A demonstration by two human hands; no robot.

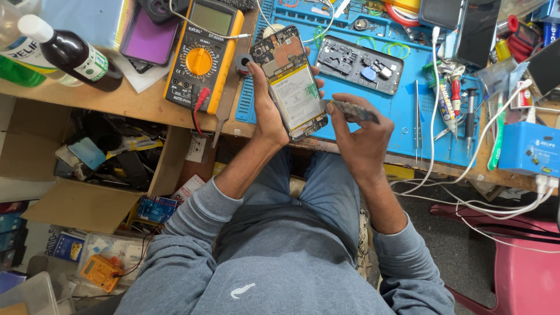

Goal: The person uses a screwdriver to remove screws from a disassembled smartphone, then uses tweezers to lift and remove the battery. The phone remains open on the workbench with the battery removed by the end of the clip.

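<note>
- Cluttered with tools and cables, a wooden workbench (146, 102) carries a blue repair mat (402, 125) along its far side.
- The left hand (269, 111) grips an opened smartphone (290, 81) from below and by its edge, back cover off, battery and circuit board facing up, tilted above the bench's front edge.
- The right hand (360, 139) is closed around a thin flat grey tool (352, 110), whose tip sits just beside the phone's lower right edge; whether it touches cannot be told.
- A yellow digital multimeter (203, 55) lies just left of the phone, with a red lead plugged in.
- A dark phone frame (359, 64) rests on the mat behind the hands.
- A dark bottle with a white cap (70, 52) lies on its side at the far left of the bench.
- Tweezers (416, 111) and screwdrivers (470, 114) lie on the mat's right part, near a white cable (434, 116).
- An open cardboard box (87, 169) of parts stands below the bench, left of the person's knees.
</note>
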